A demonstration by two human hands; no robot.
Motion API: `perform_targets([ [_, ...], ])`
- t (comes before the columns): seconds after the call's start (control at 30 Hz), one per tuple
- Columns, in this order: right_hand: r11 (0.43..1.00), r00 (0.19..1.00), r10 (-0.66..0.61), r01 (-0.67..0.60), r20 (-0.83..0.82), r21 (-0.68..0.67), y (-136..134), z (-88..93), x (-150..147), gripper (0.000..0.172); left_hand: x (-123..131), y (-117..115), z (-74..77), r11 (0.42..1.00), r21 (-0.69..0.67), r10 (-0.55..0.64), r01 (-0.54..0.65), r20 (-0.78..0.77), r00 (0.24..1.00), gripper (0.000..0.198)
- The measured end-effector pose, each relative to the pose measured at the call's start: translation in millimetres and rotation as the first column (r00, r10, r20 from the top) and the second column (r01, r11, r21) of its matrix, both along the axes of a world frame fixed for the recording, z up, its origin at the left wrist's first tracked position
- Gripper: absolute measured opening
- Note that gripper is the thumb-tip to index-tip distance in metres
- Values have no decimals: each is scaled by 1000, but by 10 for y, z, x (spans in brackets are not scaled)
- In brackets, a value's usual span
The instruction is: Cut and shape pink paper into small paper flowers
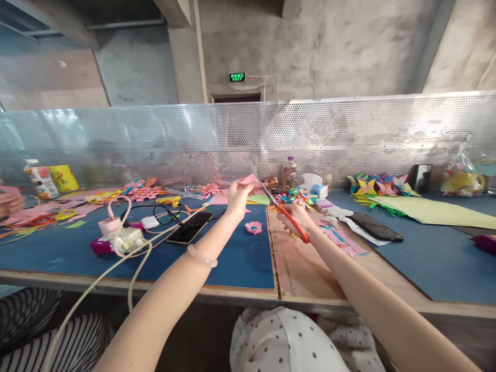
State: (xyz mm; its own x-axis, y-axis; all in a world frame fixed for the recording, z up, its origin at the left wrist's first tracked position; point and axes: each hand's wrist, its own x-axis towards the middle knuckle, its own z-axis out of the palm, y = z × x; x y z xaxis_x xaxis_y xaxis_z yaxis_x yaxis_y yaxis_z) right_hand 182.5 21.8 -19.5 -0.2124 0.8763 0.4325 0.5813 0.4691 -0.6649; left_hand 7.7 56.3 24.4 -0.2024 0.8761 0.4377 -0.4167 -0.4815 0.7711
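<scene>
Pinched in my left hand (239, 199) is a piece of pink paper (248, 180), raised above the table. My right hand (296, 218) grips a pair of scissors with orange handles (296, 227). The scissor blades (265, 191) point up and left, with their tips at or close to the pink paper; whether they touch it I cannot tell. Below and between my hands, a small pink paper flower (253, 227) lies on the blue mat (248, 263). Pink strips with blue bits (343, 238) lie to the right of my right wrist.
A power strip (124, 242) with cords and a dark phone (190, 228) lie left; another phone (375, 227) lies right. Behind stand a purple-capped bottle (289, 174) and a perforated metal screen (174, 134). Colourful paper flowers (382, 186) sit back right. Another person's hand (10, 201) shows far left.
</scene>
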Motion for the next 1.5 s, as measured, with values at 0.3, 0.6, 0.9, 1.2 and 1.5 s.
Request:
perform_targets([
  [0.3,999,999,-6,5,31,47,-2,16,-1,18,-16,47,-22,996,58,-64,64,0,998,30],
  [0.6,998,999,-33,31,39,57,-3,7,-7,17,-15,31,-20,998,26,-52,51,27,998,30],
  [0.9,998,997,-48,45,56,48,-13,0,-16,17,-41,82,-54,997,-9,-74,74,44,996,28],
  [1.2,997,996,-74,72,46,38,-18,-13,-57,18,-46,85,-69,995,-44,-92,93,13,996,22],
  [1.5,988,981,-124,108,150,112,38,-62,-66,23,-71,142,-119,991,-81,-106,105,-14,994,14],
])
